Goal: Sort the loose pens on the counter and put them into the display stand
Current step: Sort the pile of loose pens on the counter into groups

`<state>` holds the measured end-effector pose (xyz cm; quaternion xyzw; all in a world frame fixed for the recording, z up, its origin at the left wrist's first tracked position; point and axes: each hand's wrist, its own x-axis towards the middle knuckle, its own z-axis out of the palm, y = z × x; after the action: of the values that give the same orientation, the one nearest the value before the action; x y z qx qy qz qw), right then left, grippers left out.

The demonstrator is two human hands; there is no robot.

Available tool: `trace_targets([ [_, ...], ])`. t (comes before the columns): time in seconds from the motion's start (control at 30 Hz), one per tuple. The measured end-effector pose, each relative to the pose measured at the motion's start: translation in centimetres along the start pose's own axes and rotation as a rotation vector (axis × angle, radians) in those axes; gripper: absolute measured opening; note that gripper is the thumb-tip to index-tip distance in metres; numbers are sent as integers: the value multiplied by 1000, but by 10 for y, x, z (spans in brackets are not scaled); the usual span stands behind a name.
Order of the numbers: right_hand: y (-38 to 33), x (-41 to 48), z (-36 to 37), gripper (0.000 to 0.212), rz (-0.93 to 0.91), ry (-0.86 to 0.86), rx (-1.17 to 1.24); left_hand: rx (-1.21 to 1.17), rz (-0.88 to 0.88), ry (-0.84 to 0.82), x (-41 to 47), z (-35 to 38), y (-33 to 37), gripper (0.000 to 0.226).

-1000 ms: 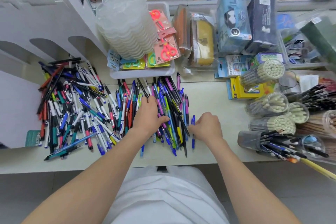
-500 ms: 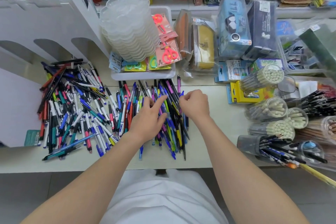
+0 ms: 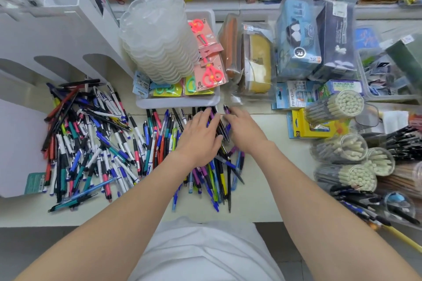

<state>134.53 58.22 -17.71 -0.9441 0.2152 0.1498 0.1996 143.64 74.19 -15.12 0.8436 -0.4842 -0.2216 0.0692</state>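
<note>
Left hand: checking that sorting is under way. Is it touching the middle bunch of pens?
Touching. The head view shows the left hand lying flat on the middle bunch of pens.

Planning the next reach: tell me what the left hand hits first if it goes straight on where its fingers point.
The left hand, flat on the pens, points away; first comes the front wall of the white tray, probably.
</note>
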Motion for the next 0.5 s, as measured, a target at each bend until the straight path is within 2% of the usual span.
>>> trace_targets([
  [0.07,3,-10,7,41,74,90,125,14,-73,-102,17,3,3,75],
  [0.13,4,-23,12,40,177,140,270,59,-120,-103,30,9,3,78],
  [0.23,7,-38,15,39,222,198,433,85,-163,-107,43,16,1,76],
  [0.3,10,-47,16,38,274,296,490,82,-163,-80,46,21,2,73],
  [0.4,18,-68,13,31,562,464,479,101,-111,-46,42,29,8,71],
  [0.43,21,-75,14,29,660,434,447,115,-93,-42,40,31,9,72],
  [0.5,25,-88,18,32,749,240,370,144,-68,-40,35,34,13,73],
])
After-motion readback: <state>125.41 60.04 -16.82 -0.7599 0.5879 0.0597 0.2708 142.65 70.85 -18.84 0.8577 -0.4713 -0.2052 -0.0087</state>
